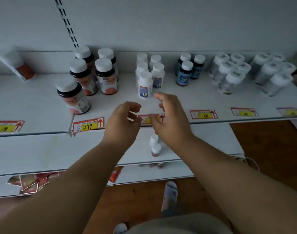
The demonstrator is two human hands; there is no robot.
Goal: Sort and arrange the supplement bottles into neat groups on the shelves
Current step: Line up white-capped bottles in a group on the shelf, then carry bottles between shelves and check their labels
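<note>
Left grip (123, 119) and right grip (168, 115) loosely curled, empty, just before white bottle (145, 85)

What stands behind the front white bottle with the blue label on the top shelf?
Behind the front white bottle stand more white bottles in two rows reaching toward the back wall. The rear ones are largely covered, so their labels cannot be read. Both hands, left and right, hold nothing.
</note>
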